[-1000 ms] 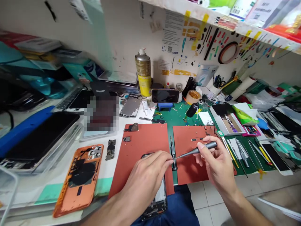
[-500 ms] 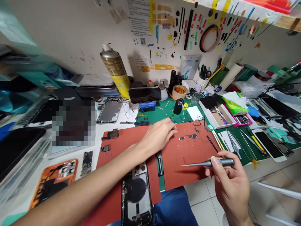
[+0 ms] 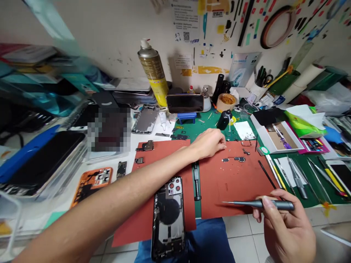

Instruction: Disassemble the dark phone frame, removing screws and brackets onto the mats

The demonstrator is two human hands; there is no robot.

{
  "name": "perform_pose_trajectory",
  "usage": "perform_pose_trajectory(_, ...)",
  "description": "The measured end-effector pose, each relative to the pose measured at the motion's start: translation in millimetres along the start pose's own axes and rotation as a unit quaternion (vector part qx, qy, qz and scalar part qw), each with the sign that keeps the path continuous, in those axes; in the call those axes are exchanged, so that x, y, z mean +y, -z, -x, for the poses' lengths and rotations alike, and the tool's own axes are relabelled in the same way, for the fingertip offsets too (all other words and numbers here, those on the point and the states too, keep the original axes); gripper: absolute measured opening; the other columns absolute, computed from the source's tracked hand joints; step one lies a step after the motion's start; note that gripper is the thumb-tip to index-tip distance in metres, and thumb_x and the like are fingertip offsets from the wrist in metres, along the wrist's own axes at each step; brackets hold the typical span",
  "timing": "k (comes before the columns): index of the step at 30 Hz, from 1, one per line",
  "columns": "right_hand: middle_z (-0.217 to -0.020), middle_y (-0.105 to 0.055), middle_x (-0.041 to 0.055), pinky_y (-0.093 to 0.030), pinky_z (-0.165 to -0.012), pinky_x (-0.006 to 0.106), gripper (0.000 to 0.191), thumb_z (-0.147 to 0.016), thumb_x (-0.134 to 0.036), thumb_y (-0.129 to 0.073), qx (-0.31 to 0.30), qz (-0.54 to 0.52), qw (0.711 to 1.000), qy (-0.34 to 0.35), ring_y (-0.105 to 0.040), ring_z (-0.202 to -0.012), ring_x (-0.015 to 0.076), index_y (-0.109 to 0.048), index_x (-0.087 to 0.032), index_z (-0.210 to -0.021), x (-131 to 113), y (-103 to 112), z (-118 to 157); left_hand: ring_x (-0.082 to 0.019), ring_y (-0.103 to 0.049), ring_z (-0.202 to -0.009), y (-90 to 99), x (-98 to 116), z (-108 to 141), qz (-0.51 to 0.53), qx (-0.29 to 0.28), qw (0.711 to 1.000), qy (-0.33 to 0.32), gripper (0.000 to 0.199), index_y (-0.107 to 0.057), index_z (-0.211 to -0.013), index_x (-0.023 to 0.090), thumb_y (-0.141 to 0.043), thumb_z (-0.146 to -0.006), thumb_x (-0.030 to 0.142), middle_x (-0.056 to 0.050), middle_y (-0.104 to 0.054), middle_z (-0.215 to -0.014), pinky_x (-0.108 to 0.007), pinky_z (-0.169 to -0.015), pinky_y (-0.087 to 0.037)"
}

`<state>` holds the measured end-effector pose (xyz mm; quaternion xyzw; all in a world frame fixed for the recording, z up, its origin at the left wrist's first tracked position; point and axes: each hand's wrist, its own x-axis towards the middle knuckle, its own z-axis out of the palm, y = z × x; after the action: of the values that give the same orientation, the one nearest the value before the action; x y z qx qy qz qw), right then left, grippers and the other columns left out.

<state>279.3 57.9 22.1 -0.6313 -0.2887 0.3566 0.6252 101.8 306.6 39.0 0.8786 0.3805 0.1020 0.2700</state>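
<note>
- Left hand (image 3: 210,143) reaches across the bench, palm down, fingertips pinched together at the near edge of the right red mat (image 3: 233,182) — whether a screw sits between them, too small to tell.
- Right hand (image 3: 285,228) is closed around a grey precision screwdriver (image 3: 260,204), held roughly level over the front edge of that mat, tip pointing left and touching nothing.
- Opened phone (image 3: 168,217) lies back-up with its insides exposed at the front of the left red mat (image 3: 161,160), hanging slightly over the bench edge above the lap. Neither hand is on it.
- Small parts (image 3: 234,159) — tiny brackets and a flex piece — lie on the right mat just beside the left fingertips. More parts (image 3: 148,146) sit at the far corner of the left mat.
- A second driver (image 3: 196,180) lies in the gap between the two mats, on the green mat (image 3: 211,126).
- Judgement: the step in hand looks like sorting — a fastener or small part being set down on, or picked from, the right mat, driver parked meanwhile.
- Judgement: the next move calls for a steady pinch, then bringing the driver tip back over the phone's open frame; the parts are small and loose, so a brush of the forearm could scatter them.
- Elsewhere: spray can (image 3: 152,73) by the wall, a phone on a blue stand (image 3: 185,103), an orange housing (image 3: 91,182) at left.
</note>
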Motion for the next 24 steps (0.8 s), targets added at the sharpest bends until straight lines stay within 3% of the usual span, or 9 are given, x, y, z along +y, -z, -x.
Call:
perform_pose_trajectory(8,-0.081,-0.079,0.0053,-0.062,-0.057,0.029,0.047,-0.084,-0.041,-0.095,-0.01,0.01,1.0,-0.014,-0.071,-0.059,0.0191,-0.067,-0.024,-0.117,1.0,3.2,3.2,-0.022,-0.071,-0.094,42.8,-10.6,14.9,0.041,0.006,0.999,-0.017,0.01,-0.079,-0.088,0.017,-0.076,-0.098,0.017,-0.005,-0.08,-0.097,-0.036,-0.086,-0.054)
perform_pose_trajectory(11,-0.081,-0.079,0.0055,-0.062,-0.055,0.029,0.047,-0.084,-0.04,-0.095,-0.022,0.012,1.0,-0.009,-0.072,-0.058,0.0192,-0.066,-0.025,-0.118,2.0,1.2,5.0,-0.022,-0.072,-0.094,41.0,-12.6,18.2,0.054,0.002,0.998,-0.022,0.013,-0.081,-0.088,0.018,-0.075,-0.1,0.019,-0.006,-0.082,-0.099,-0.034,-0.084,-0.052)
perform_pose_trajectory(16,-0.08,-0.08,0.0058,-0.061,-0.054,0.029,0.043,-0.086,-0.04,-0.093,-0.037,0.017,0.999,-0.003,-0.073,-0.057,0.0199,-0.066,-0.025,-0.117,1.5,0.2,7.2,-0.021,-0.074,-0.096,33.1,-15.0,16.3,0.046,-0.011,0.998,-0.035,0.008,-0.077,-0.094,0.016,-0.076,-0.101,0.02,-0.004,-0.08,-0.103,-0.04,-0.092,-0.058)
perform_pose_trajectory(24,-0.079,-0.081,0.0066,-0.061,-0.053,0.029,0.051,-0.077,-0.039,-0.1,-0.005,0.018,1.0,-0.021,-0.073,-0.054,0.0208,-0.07,-0.021,-0.114,3.9,1.0,7.0,-0.023,-0.074,-0.104,30.3,-26.6,22.5,0.01,-0.027,0.999,-0.023,0.014,-0.074,-0.098,0.016,-0.076,-0.102,0.029,-0.004,-0.076,-0.104,-0.046,-0.098,-0.061)
